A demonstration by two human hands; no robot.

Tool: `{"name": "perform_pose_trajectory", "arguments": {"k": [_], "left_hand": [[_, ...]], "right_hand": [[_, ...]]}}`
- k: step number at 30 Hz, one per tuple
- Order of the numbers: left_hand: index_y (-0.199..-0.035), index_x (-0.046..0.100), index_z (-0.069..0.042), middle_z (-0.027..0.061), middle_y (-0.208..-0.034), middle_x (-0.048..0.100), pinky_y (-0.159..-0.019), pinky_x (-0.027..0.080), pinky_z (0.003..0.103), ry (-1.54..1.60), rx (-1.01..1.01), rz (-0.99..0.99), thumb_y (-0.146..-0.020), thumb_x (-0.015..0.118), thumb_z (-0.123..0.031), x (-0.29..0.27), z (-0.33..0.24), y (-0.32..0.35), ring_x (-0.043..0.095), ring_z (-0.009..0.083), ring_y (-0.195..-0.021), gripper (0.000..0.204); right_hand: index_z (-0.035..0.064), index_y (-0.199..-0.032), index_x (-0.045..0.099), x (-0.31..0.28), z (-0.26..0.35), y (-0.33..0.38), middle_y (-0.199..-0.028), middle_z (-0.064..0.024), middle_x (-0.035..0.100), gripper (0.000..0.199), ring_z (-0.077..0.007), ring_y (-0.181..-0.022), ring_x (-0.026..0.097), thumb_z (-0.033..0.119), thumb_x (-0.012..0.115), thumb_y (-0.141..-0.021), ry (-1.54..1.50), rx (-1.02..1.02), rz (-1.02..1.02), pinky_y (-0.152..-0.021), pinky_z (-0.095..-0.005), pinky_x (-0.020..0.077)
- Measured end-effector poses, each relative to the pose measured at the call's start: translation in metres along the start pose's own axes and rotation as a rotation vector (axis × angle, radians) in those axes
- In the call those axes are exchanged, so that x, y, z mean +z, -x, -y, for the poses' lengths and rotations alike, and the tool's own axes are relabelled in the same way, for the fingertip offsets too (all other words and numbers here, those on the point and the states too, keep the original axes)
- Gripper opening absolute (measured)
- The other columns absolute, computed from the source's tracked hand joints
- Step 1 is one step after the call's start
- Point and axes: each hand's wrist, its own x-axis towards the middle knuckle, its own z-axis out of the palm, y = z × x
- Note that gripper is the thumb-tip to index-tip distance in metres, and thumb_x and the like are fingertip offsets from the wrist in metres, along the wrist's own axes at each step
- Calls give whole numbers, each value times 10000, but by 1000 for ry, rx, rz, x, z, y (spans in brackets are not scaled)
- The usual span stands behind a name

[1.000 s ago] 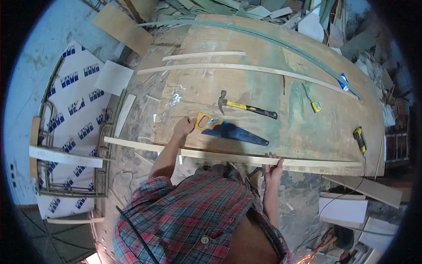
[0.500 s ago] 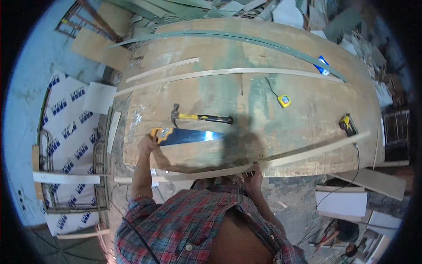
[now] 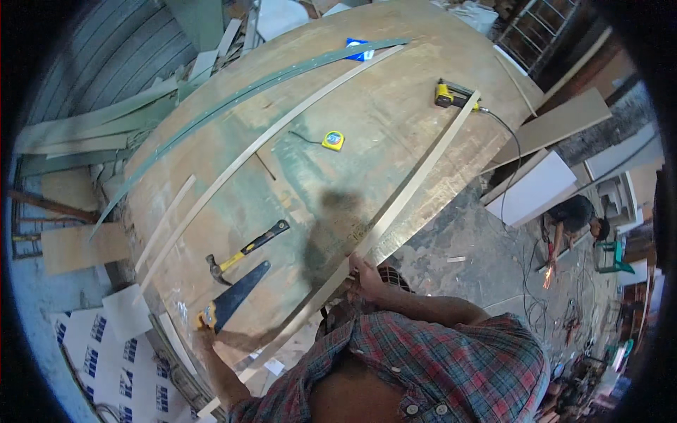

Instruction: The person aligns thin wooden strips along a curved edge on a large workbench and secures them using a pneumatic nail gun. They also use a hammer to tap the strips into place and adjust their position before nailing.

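My left hand [image 3: 204, 334] is closed on the yellow handle of a handsaw [image 3: 238, 296], whose dark blade lies along the table top. Just beyond the blade rests a claw hammer [image 3: 247, 251] with a yellow and black handle. A long pale wooden strip [image 3: 412, 185] runs along the table's near edge. My right hand [image 3: 364, 276] grips this strip close to my body, fingers wrapped round it. The strip's far end lies by a yellow and black nail gun [image 3: 451, 94] with a hose.
The plywood table [image 3: 381, 106] also carries a yellow tape measure [image 3: 333, 140], a long green strip [image 3: 247, 92], another long pale strip [image 3: 254, 144] and a blue packet [image 3: 360, 49]. Boards [image 3: 539, 185] lean at the right. A co-worker [image 3: 572, 215] crouches on the floor near sparks.
My view has swung to the right, so the table appears tilted and the crouching co-worker shows more fully. Both hands keep their holds on the handsaw and the strip.
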Motion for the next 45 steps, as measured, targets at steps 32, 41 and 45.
{"name": "perform_pose_trajectory", "arguments": {"k": [32, 41, 45], "left_hand": [[-1056, 708, 5, 171, -827, 728, -590, 550, 475, 333, -250, -131, -886, 635, -487, -24, -46, -35, 708, 348, -702, 525], [-1295, 540, -35, 133, -1009, 649, -789, 547, 357, 1187, 465, 265, -875, 738, -232, -87, -183, 75, 648, 185, -857, 505], [-1274, 569, -118, 130, -1024, 666, -850, 513, 443, 549, 621, 154, -847, 747, -215, -143, -243, 128, 663, 279, -950, 473]], "right_hand": [[77, -1144, 659, 9, -53, -13, -1101, -84, 734, 384, -252, -988, 722, 401, 478, -1045, 58, 324, 243, -790, -397, 604], [81, -1154, 644, -14, -92, -57, -1114, -105, 725, 393, -241, -991, 718, 424, 481, -1050, -2, 297, 242, -792, -409, 609], [48, -1153, 654, 12, -68, -35, -1015, -108, 728, 407, -246, -925, 723, 410, 524, -1019, -60, 348, 232, -759, -384, 612]]}}
